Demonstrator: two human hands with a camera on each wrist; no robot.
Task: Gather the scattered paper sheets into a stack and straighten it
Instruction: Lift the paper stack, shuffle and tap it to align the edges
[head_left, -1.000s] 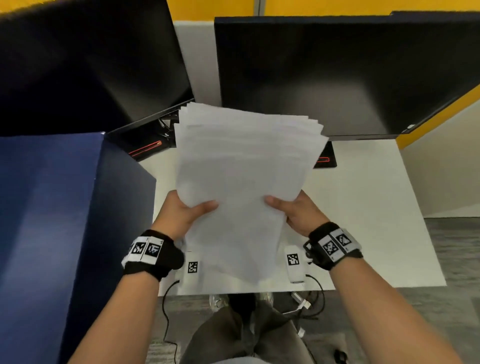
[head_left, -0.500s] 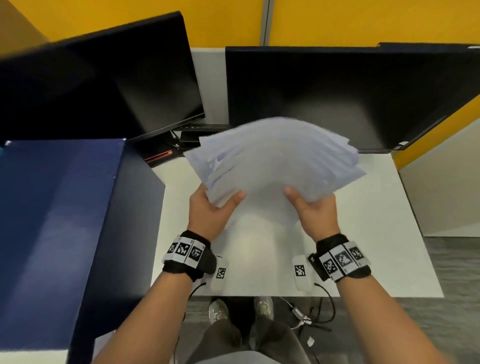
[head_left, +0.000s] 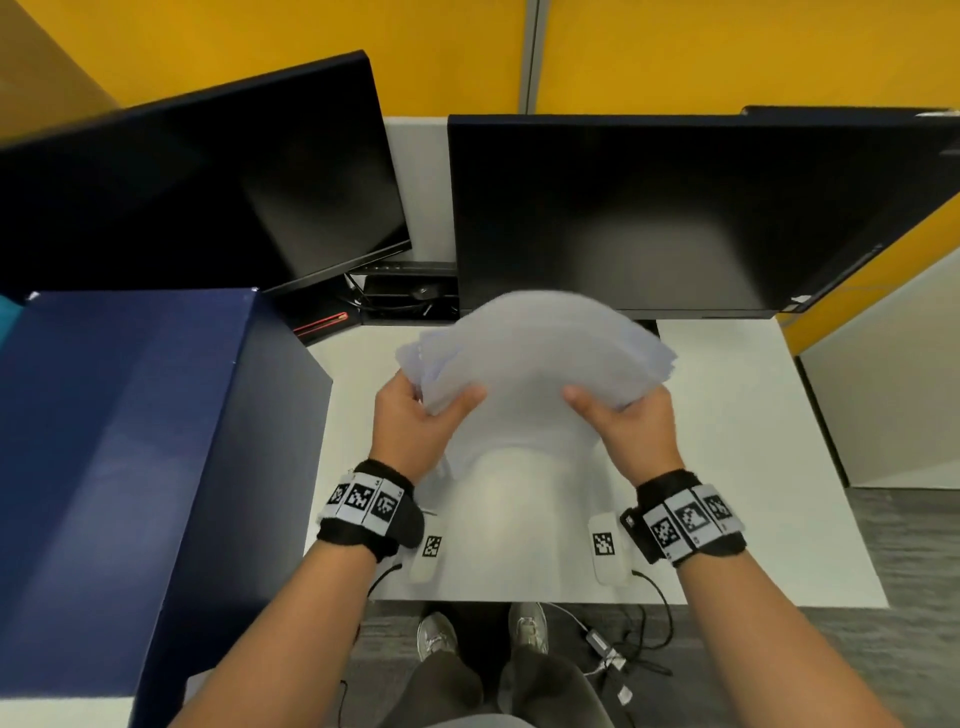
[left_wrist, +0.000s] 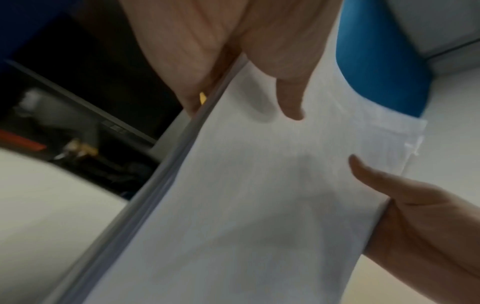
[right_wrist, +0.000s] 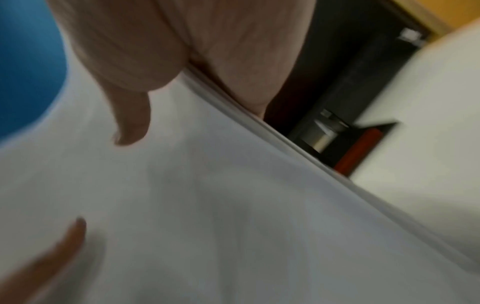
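Paper stack (head_left: 540, 358) before monitors (head_left: 649, 208).

yellow wall (head_left: 675, 52) | white desk (head_left: 727, 441) | grey carpet (head_left: 909, 649)

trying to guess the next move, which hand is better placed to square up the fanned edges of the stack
Left, marginally. The sheets fan out most at the left hand, so it could tap them in while the right hand holds the other side. Both grip alike, so it is a close call.
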